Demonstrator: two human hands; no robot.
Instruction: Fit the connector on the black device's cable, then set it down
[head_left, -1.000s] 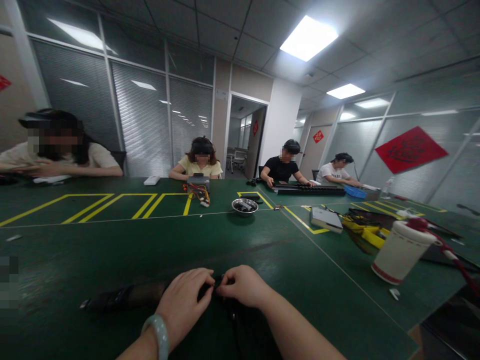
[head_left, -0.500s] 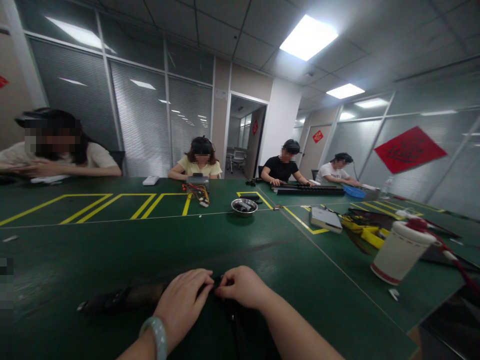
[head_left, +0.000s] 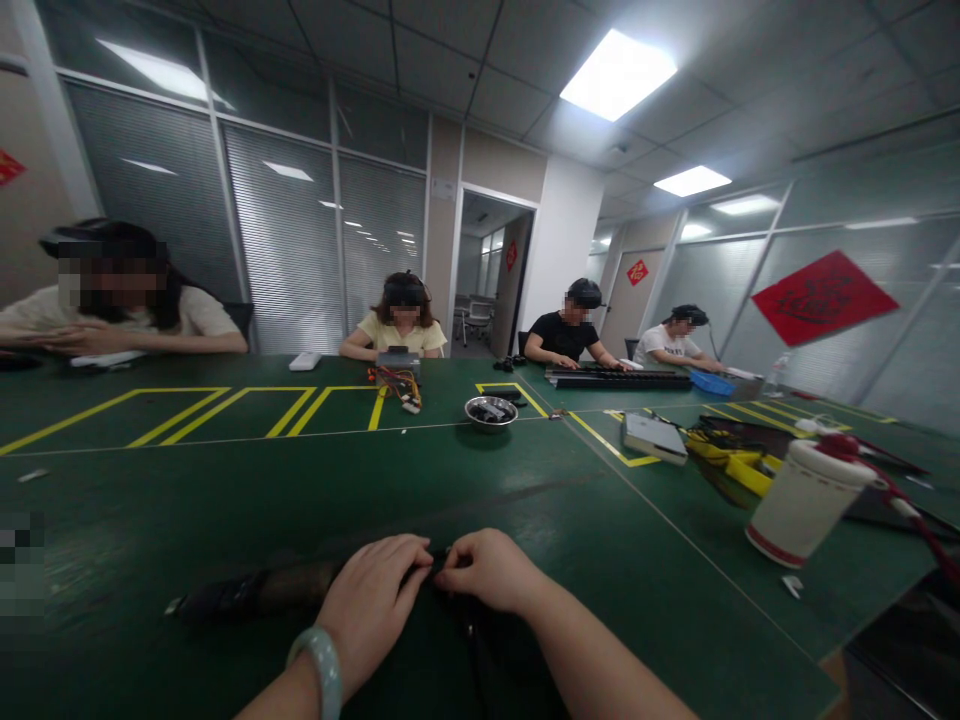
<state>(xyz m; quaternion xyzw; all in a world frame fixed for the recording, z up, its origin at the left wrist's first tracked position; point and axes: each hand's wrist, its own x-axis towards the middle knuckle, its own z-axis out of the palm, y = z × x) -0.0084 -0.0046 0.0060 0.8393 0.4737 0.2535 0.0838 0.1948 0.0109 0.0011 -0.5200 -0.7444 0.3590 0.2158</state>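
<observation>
A long black item (head_left: 247, 592), dark and partly see-through, lies on the green table in front of me, its metal-coloured tip pointing left. My left hand (head_left: 382, 580), below which a pale green bangle (head_left: 321, 668) circles the wrist, rests over its right part with fingers bent together. Close beside it, fingertips nearly touching, my right hand (head_left: 487, 572) is closed in a pinch on a dark part. What exactly either hand's fingertips hold is too dark and small to make out. More black material lies below, between my forearms.
A metal bowl (head_left: 491, 413) of small dark parts stands ahead. To the right are a grey box (head_left: 654, 438), yellow trays (head_left: 752, 472) and a large white cup (head_left: 810, 505). Wires trail from a grey unit (head_left: 397, 362). Several people sit across the table (head_left: 225, 500).
The view has shifted very slightly. Both my hands stay close together over the black item, with hardly any movement of the fingers.
</observation>
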